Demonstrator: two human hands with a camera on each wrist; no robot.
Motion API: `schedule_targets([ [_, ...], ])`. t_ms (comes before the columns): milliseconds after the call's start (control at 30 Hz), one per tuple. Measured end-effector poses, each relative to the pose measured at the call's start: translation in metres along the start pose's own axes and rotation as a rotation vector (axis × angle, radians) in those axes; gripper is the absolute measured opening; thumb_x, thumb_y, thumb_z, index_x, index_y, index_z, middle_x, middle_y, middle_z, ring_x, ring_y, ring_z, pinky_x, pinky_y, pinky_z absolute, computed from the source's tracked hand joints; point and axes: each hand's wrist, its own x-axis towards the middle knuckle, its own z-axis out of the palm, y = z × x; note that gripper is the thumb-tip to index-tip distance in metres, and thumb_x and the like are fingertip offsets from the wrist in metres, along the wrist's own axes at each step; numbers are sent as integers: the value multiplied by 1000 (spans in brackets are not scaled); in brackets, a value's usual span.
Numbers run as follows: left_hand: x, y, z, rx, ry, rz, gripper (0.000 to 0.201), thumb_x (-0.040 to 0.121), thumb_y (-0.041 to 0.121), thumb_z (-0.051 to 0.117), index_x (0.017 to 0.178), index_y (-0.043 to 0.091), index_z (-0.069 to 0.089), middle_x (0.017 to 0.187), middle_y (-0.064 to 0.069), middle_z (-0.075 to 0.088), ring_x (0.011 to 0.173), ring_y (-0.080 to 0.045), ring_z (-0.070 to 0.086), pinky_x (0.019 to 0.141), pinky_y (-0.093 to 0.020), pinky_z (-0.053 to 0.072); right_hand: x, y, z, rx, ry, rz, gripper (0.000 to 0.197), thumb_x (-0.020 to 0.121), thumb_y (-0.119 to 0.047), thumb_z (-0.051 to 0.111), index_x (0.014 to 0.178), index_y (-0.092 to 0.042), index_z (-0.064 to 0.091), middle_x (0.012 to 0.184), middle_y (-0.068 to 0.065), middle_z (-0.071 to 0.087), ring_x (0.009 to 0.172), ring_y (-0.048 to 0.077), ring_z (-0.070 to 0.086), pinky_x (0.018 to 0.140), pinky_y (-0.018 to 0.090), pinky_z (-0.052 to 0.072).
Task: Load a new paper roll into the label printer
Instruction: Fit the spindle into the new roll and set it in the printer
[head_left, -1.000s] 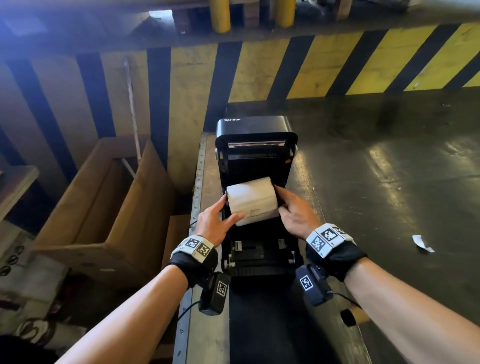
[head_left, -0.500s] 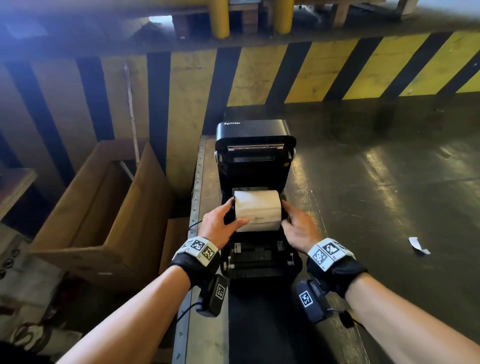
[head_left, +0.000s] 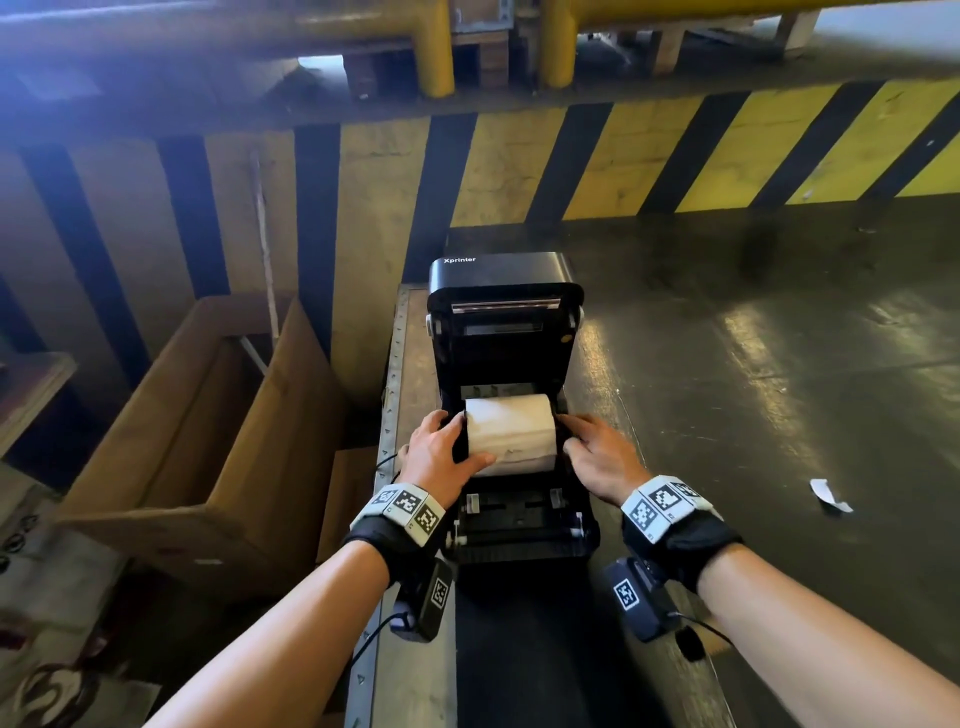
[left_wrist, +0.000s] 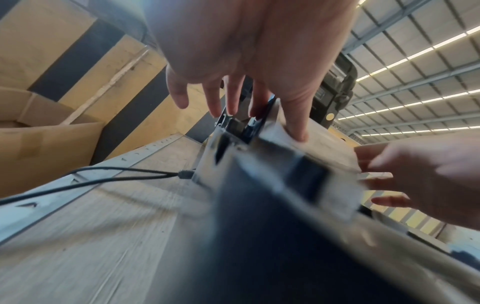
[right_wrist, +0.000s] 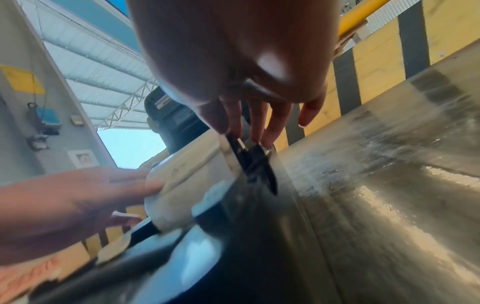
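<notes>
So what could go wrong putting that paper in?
The roll could sit crooked in the printer, since only the left hand has a thumb across it. Fingers of the right hand are tucked down beside the roll and might get pinched. Also, the lid stands open right above both hands and could drop.

Matt white paper roll (head_left: 509, 434), black plastic printer (head_left: 501, 332)

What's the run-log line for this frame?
stage: seating roll | paper roll: in open printer bay | left hand: thumb on roll | right hand: at roll's end
</notes>
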Motion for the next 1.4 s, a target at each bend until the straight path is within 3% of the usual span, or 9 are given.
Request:
schedule_targets([
  [167,-2,5,-2,71,18,-7,63,79,51,62,132,21,45,139,-8,41,127,-29,41,106,-50,34,4,-7,-10,103,119,88,55,80,-64,46,91,-13,62,95,10,68,91,30,62,84,40,50],
  [300,-3,9,-8,104,10,-31,63,79,53,62,131,21,48,139,-6,42,127,-28,42,106,-51,35,6,-15,-7,10,40,62,46,79,-57,58,60,-16,51,62,2,57,68,23,56,53,26,37],
  [367,-6,11,-11,106,21,-42,61,79,51,62,131,22,48,138,-4,43,126,-27,43,105,-49,35,6,-13,-4,-10,24,41,47,81,-54,57,54,-17,48,55,0,52,65,24,54,48,21,31],
  [533,-11,11,-17,-48,87,-98,47,77,44,69,113,15,60,111,-5,60,105,-24,57,92,-39,46,3,-5,-3,-36,14,3,40,85,-45,57,84,-6,66,90,18,71,88,34,65,65,27,37],
  [633,-12,13,-17,-169,42,-146,33,76,38,73,95,13,65,90,-4,67,83,-18,62,76,-30,51,3,-5,-2,-41,22,-2,31,86,-43,58,81,-12,64,93,19,71,91,34,65,67,27,37],
  [800,-14,15,-16,-214,50,-185,24,76,34,74,89,15,67,81,-1,67,79,-15,62,75,-26,51,1,-4,0,-21,39,25,33,86,-40,59,90,-9,68,93,15,71,89,30,66,68,26,41],
  [1000,-16,13,-13,-229,1,-243,24,74,36,75,84,15,69,90,-6,69,85,-21,64,75,-29,53,2,5,0,39,-48,58,27,79,-41,67,86,-15,71,89,8,71,87,23,65,71,24,45],
  [1200,-21,11,-9,-200,-53,-252,25,75,38,74,80,14,74,85,-7,73,74,-16,61,64,-23,45,-4,14,3,-21,-121,54,32,79,-42,67,92,-14,72,97,8,73,83,18,62,72,24,42],
  [1400,-23,11,-7,-201,-68,-226,21,77,33,73,88,14,75,87,-4,71,78,-16,61,66,-23,42,-7,13,4,-42,-102,28,33,81,-39,65,97,-11,72,100,9,73,85,19,62,71,21,39],
])
